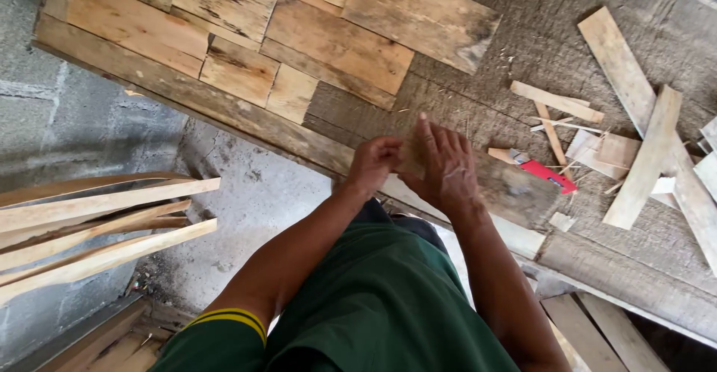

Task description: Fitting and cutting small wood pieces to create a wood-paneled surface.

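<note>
Fingers first: the right hand (442, 164) has its fingers spread long and nearly flat, pressed over a small wooden piece (410, 155), while the left hand (371, 163) curls its fingers in tight against that same piece from the other side. Both hands meet right on it, just above the near edge of the rough grey board surface (478, 66); how firmly either one grips, I can't tell. Out to the right, a red utility knife (544, 172) lies on the surface, near a scatter of wood strips and offcuts (642, 155). Up and left, fitted wooden blocks (246, 36) sit edge to edge. Far left, long pale slats (97, 215) jut in over the concrete floor (246, 193)
</note>
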